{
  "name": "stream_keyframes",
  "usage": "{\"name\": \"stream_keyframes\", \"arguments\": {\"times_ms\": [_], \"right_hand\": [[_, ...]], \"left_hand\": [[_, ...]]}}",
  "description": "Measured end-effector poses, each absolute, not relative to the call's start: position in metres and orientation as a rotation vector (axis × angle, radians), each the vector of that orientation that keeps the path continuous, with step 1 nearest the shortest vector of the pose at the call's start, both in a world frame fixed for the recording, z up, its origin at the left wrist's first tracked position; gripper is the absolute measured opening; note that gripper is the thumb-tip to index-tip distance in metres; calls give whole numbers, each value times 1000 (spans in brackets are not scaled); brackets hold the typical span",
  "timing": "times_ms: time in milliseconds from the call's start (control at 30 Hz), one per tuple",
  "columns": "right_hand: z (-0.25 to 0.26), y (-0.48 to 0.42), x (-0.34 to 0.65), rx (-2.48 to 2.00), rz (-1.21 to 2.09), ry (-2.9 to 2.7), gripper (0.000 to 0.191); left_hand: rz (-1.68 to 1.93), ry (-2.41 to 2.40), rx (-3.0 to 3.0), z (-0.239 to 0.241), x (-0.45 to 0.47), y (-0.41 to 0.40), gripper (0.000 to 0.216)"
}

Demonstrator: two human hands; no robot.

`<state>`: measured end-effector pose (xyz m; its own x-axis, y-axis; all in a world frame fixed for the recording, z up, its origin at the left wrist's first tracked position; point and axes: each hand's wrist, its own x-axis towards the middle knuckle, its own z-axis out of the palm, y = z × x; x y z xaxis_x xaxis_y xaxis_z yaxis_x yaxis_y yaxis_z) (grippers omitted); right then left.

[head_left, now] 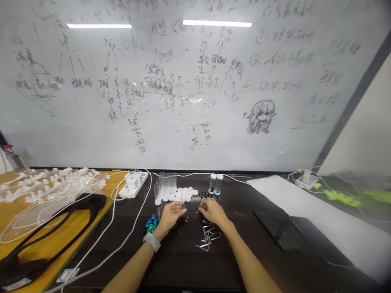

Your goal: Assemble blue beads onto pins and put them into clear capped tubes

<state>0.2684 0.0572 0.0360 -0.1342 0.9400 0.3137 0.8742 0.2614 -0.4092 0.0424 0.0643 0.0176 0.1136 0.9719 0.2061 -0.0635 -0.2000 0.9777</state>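
Blue ball [183, 207] pinched in the left hand [170, 215], left of the right hand [215, 212], curled with contents unclear; bent metal rods [208, 234] just nearside of the latter.

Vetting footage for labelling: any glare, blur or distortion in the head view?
Head view: two strip-shaped reflections glare off the whiteboard; the yellow-green pieces at far right look smeared; the whiteboard's right-hand frame leans outward, perhaps wide-angle stretch; the left hand and right hand are clear in outline, but the small blue piece at the left fingertips lacks detail.
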Motion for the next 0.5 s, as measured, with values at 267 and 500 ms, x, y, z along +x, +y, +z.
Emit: {"name": "stream_keyframes", "arguments": {"times_ms": [267, 500], "right_hand": [[37, 62, 286, -1166, 605, -2313, 8], [45, 57, 298, -1086, 869, -2433, 12]], "left_hand": [[1285, 978, 1413, 19, 42, 64, 38], [1251, 958, 1414, 15, 42, 65, 38]]}}
